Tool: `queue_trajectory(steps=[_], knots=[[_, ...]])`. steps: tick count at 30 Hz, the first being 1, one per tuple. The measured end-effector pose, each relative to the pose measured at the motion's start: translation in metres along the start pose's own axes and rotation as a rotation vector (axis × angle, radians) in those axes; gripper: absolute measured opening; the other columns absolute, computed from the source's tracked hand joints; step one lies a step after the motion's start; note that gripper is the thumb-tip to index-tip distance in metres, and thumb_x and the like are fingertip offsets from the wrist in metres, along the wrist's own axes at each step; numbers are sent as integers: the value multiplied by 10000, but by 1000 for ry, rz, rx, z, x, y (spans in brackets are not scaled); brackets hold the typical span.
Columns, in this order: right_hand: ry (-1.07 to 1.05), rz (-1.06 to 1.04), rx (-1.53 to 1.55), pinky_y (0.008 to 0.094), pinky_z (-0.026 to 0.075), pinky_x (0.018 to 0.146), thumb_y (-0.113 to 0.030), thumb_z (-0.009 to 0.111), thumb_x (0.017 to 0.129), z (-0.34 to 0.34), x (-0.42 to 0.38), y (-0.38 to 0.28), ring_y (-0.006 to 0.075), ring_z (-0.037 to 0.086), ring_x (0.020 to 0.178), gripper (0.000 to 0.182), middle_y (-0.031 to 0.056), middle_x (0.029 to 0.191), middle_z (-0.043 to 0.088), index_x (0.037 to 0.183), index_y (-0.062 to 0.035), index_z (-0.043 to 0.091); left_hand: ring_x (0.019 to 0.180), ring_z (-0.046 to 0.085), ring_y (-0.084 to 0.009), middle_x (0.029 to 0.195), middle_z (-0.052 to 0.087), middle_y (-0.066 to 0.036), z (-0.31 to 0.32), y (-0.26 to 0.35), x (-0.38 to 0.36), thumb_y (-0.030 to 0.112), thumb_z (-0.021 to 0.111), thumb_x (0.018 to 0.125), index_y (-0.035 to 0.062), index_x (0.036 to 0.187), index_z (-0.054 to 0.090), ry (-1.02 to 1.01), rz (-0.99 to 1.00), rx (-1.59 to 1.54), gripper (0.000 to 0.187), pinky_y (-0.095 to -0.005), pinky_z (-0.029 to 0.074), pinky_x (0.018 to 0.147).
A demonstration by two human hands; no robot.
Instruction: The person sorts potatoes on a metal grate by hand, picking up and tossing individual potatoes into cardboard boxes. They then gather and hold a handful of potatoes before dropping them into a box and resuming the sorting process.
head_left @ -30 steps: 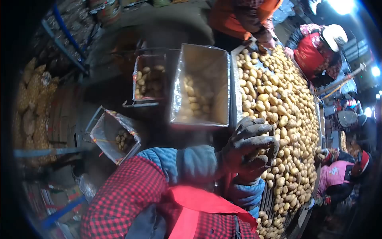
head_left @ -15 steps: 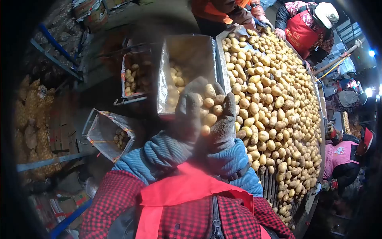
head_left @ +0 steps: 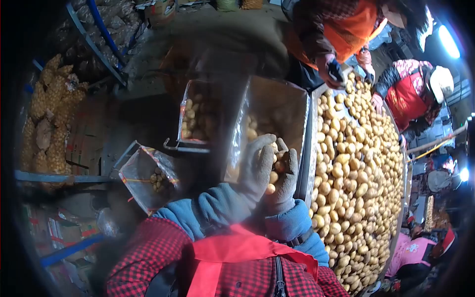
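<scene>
Both my hands wear grey work gloves and are cupped together around several small potatoes (head_left: 273, 174). My left hand (head_left: 256, 166) forms the left side of the cup and my right hand (head_left: 286, 179) the right side. They hover over the near edge of a foil-lined box (head_left: 282, 106) that holds more potatoes. Right of the box lies a long sorting table (head_left: 308, 163) heaped with yellow potatoes (head_left: 358, 168).
A second lined box (head_left: 194, 116) of potatoes stands left of the first, and a smaller lined box (head_left: 148, 178) lower left. Net sacks of potatoes (head_left: 52, 114) pile at the far left. Other people in red and orange aprons work along the table's far side.
A second ago my hands were on the potato heap. They scooped up potatoes and have carried them left, over the large lined box.
</scene>
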State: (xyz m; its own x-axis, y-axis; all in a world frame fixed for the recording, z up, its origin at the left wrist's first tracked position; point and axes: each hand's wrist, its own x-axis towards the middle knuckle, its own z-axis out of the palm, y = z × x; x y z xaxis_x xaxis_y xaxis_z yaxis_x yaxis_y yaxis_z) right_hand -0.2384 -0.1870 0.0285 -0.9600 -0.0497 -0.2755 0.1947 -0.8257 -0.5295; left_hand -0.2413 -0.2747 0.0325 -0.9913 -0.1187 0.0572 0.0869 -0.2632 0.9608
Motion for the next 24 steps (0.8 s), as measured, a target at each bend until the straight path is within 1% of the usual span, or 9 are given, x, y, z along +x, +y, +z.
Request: queue_trajectory(steps=[2,5,6,7,9,13,14,19,24], knots=[[-31,12,-13,386,460,1055,-457,473,1067,13,25,4,223,564,1213,553,94,1375,558,1468,-78,428,1106,592,-188,1236,593,-93,-8,0,21,384,514,1062,112,1366,545,29,-116,-58,409,-322,546,893],[-60,90,-55,360,480,1013,-470,462,1069,21,65,13,191,568,1160,590,75,1347,558,1493,-65,403,1101,598,-184,1261,590,-91,-25,-25,64,344,525,1055,95,1363,551,119,161,154,397,-340,515,950],[-29,118,-56,343,486,989,-471,453,1072,28,75,18,174,567,1120,603,59,1315,565,1506,-57,389,1126,589,-177,1272,590,-91,-31,-25,69,319,506,1053,96,1363,555,113,20,7,385,-327,502,962],[-39,137,-88,332,485,977,-481,451,1069,31,87,24,168,571,1110,617,53,1311,566,1508,-51,387,1104,585,-167,1259,592,-82,-39,-15,75,320,485,1052,108,1352,564,121,-167,-13,376,-319,497,956],[-99,181,-109,320,486,949,-488,445,1068,44,103,32,157,572,1083,625,45,1279,568,1515,-55,384,949,508,-100,1120,580,23,-48,-23,88,419,494,1056,73,1335,571,216,-186,-15,451,-268,465,851],[56,325,-29,303,506,812,-518,472,1048,49,129,57,144,576,893,590,16,1064,564,1441,-77,467,944,497,-89,1175,576,33,-70,3,112,426,497,1052,87,1403,535,241,-413,-108,489,-252,458,860],[177,334,-74,272,496,686,-491,515,1035,71,135,56,130,558,754,440,-12,914,545,1245,-109,573,936,494,-80,1177,582,31,-73,-9,116,405,498,1052,80,1411,525,295,-325,-86,484,-242,455,852],[310,469,-158,227,437,522,-428,568,1013,105,163,60,102,493,593,261,-59,729,476,917,-188,531,910,492,-61,1133,583,37,-93,-26,133,365,483,1048,73,1398,532,296,-266,-105,458,-214,444,778],[238,269,-219,246,487,545,-454,530,1028,89,181,89,116,546,658,323,-1,857,519,1106,-142,553,874,513,-57,1099,592,21,-107,-17,161,386,453,1052,94,1293,601,304,-446,72,407,-203,450,734]])
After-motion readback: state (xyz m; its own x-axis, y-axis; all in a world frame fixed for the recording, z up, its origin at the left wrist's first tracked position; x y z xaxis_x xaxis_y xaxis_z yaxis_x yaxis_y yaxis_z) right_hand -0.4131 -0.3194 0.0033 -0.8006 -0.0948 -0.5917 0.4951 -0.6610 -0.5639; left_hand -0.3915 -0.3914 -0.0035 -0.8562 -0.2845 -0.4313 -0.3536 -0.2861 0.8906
